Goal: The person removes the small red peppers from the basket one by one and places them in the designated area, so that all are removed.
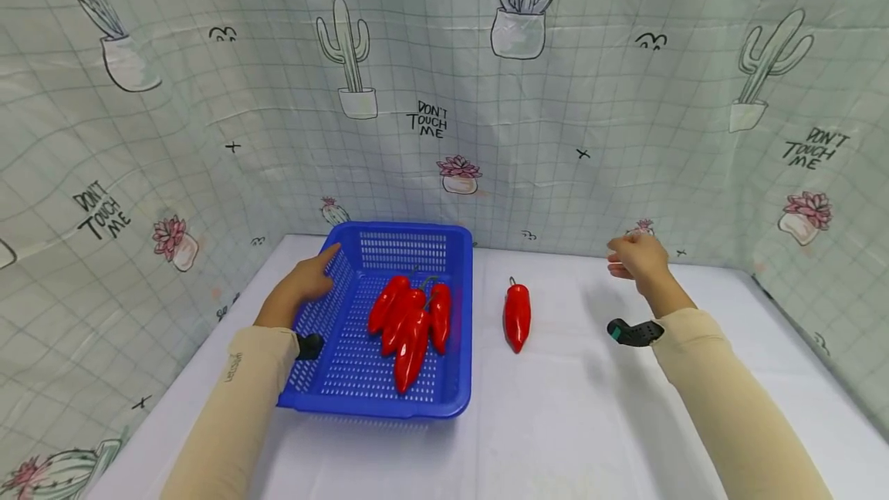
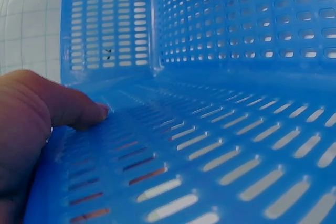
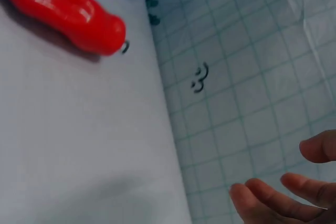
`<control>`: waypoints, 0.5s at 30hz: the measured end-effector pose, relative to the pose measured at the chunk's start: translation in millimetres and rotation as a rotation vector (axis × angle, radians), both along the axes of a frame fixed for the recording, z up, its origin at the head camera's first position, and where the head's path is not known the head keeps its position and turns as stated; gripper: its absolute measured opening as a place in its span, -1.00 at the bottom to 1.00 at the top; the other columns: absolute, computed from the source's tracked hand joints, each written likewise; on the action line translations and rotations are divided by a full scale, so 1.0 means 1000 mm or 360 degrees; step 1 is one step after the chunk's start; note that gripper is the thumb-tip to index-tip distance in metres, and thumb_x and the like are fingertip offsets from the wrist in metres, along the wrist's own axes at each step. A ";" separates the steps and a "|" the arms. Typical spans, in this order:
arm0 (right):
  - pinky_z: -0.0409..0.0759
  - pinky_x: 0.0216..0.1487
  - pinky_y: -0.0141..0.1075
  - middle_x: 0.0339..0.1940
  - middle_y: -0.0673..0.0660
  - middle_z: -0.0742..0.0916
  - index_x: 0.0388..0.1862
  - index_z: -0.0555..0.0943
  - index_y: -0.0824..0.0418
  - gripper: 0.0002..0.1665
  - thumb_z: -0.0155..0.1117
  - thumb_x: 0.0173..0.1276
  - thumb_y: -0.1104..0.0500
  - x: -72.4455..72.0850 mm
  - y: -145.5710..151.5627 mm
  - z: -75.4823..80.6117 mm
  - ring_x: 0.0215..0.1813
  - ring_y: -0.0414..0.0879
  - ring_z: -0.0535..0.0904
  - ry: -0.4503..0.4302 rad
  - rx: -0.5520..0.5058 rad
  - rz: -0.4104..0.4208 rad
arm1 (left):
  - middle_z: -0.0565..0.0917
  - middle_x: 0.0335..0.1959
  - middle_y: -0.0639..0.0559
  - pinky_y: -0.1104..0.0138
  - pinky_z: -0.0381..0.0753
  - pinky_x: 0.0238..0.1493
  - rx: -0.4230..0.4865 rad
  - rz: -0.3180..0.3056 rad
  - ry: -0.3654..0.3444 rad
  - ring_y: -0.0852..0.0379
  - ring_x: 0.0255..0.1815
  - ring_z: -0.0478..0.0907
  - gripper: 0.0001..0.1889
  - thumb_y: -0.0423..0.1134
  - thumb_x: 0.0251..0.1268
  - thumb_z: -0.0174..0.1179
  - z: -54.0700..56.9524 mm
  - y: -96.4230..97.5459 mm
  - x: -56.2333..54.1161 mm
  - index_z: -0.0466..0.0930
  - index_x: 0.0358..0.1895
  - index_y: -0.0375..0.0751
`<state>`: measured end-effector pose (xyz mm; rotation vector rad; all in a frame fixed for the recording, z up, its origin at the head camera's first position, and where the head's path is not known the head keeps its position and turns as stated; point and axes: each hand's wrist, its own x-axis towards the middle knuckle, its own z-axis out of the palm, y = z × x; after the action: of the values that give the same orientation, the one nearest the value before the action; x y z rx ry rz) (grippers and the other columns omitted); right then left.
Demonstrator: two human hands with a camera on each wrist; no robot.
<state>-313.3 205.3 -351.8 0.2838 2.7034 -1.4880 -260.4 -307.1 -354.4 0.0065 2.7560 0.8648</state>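
Note:
My left hand [image 1: 305, 281] holds the left wall of a blue plastic basket [image 1: 460, 315]. In the left wrist view the thumb [image 2: 79, 109] lies on the inside of the slotted wall, and skin shows through the slots from behind. Several red chili peppers [image 1: 411, 346] with green stems lie together in the basket, toward its right side. One more red chili pepper [image 1: 517, 317] lies on the table, right of the basket, stem pointing to the back. My right hand [image 1: 640, 259] hovers to the right of that pepper, its fingers loosely bent and nothing between them.
The white table [image 1: 556, 423] meets a hanging cloth [image 1: 556, 114] printed with cacti and grid lines at the back and on both sides. Black wrist straps [image 1: 635, 332] stick out from the beige sleeves.

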 end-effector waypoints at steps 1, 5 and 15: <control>0.70 -0.15 -0.33 0.12 0.47 0.58 0.38 0.26 0.53 -0.35 -0.07 0.53 0.06 0.000 -0.009 0.006 -0.30 -0.15 0.68 0.0011 -0.0028 0.0035 | 0.14 0.45 -0.55 -0.03 0.66 -0.03 -0.0010 0.0000 0.0004 -0.40 0.16 0.46 -0.16 -0.49 0.22 -0.08 0.001 -0.001 0.000 -0.20 0.58 -0.21; 0.70 -0.07 -0.27 0.17 0.48 0.55 0.43 0.23 0.49 -0.34 -0.06 0.54 0.07 -0.003 -0.050 0.029 -0.30 -0.17 0.69 0.0027 -0.0111 0.0169 | 0.16 0.43 -0.57 -0.05 0.64 0.01 -0.0065 0.0001 0.0032 -0.41 0.16 0.46 -0.16 -0.50 0.20 -0.07 0.002 -0.002 -0.001 -0.17 0.57 -0.24; 0.69 -0.03 -0.22 0.12 0.47 0.62 0.33 0.37 0.42 -0.49 -0.01 0.50 0.17 -0.004 -0.148 0.065 -0.42 -0.26 0.64 0.0216 -0.0443 0.0290 | 0.19 0.42 -0.56 -0.11 0.56 0.13 -0.0106 0.0031 0.0082 -0.45 0.26 0.40 -0.16 -0.52 0.19 -0.03 -0.002 0.004 -0.002 -0.15 0.57 -0.25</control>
<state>-317.7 57.2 -287.0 -0.0759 2.4887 -1.8548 -262.5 -303.2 -356.1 -0.0108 2.8364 0.7877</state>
